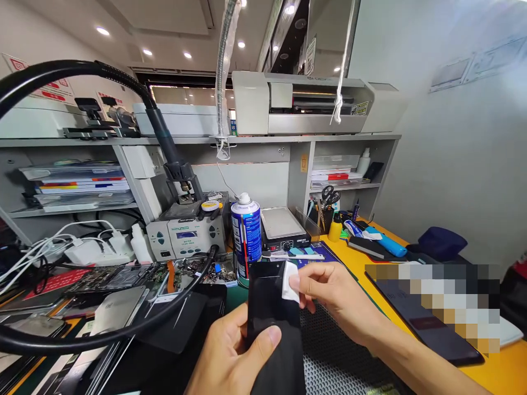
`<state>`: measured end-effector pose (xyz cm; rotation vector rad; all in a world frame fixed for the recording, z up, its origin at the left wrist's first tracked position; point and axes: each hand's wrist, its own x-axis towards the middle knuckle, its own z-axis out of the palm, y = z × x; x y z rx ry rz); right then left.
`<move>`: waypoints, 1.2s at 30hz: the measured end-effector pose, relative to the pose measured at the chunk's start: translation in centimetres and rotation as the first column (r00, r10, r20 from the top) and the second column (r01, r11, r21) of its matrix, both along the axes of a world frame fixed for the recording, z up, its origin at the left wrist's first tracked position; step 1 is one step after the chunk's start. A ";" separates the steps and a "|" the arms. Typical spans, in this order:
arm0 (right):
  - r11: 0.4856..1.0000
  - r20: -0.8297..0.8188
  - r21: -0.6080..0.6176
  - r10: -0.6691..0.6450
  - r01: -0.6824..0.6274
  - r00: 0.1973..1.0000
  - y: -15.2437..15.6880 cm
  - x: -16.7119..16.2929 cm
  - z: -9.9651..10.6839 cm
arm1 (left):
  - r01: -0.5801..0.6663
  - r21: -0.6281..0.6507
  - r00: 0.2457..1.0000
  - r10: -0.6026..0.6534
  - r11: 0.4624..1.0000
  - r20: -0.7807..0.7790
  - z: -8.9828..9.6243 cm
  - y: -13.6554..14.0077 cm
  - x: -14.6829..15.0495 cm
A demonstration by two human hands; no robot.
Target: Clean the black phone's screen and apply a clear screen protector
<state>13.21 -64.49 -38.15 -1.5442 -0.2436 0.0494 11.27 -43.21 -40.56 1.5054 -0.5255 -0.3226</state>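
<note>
A black panel (pixel 275 315), flat and phone-shaped, is held upright near the bottom centre of the view, between the two hands. Its left edge and lower part are gripped by the left hand (pixel 236 354): the thumb is laid across the front face, while the fingers are tucked round the left edge and partly hidden behind it. The left hand is thus clamped on the panel, which rises above the thumb toward the middle of the view. Whether the panel's lower end is rested on anything cannot be told, as it is cut off by the bottom edge.

At the panel's upper right corner, a white piece (pixel 290 282) of cloth or paper is pinched between the thumb and fingers of the right hand (pixel 327 288). The front face and right edge of the panel are overlapped by this piece, and the right hand is placed just beside that edge.

Behind and below the right forearm, a perforated mat (pixel 343 356) is seen. Beyond the panel, a blue spray can (pixel 247 230) is stood near a grey soldering station (pixel 191 236). To the right, a dark slab (pixel 415 315) is laid on the yellow table (pixel 508 368).
</note>
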 end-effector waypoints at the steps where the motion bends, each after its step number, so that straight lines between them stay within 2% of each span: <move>1: 1.000 0.005 0.010 -0.017 0.016 1.000 -0.1 0.1 0.1 | 0.004 0.007 1.000 -0.004 1.000 -0.001 0.1 -0.1 -0.1; 4: 1.000 -0.004 -0.018 -0.009 0.009 1.000 -0.2 -0.1 0.0 | -0.024 0.002 1.000 0.024 1.000 -0.019 0.1 -0.1 -0.1; 10: 0.974 -0.119 -0.172 0.128 -0.147 0.985 -0.2 -1.0 -1.3 | -0.113 -0.075 0.990 0.106 0.991 -0.088 0.2 0.0 0.0; 15: 0.950 -0.198 -0.196 0.203 -0.242 0.959 -0.5 -1.0 -0.9 | -0.116 -0.097 0.988 0.104 0.989 -0.113 0.5 -0.2 -0.1; 20: 0.977 -0.116 -0.146 0.142 -0.158 0.983 -0.3 -0.7 -0.1 | -0.040 -0.099 0.992 0.028 0.994 -0.125 0.5 0.2 0.2; 22: 0.982 -0.068 -0.139 0.121 -0.130 0.990 -0.2 -0.6 0.0 | -0.047 -0.094 0.991 0.034 0.995 -0.130 0.4 0.3 0.3; 25: 0.975 -0.061 -0.152 0.157 -0.165 0.986 -0.3 -0.6 -0.2 | -0.087 -0.121 0.985 0.067 0.989 -0.157 0.5 0.1 0.4; 32: 0.890 -0.183 -0.222 0.362 -0.397 0.914 -0.4 -1.0 -1.2 | -0.180 -0.157 0.968 0.146 0.971 -0.205 1.0 -0.2 0.1; 36: 0.812 -0.256 -0.328 0.417 -0.484 0.872 -0.1 -1.7 -1.0 | -0.214 -0.169 0.964 0.180 0.962 -0.196 1.1 0.0 0.1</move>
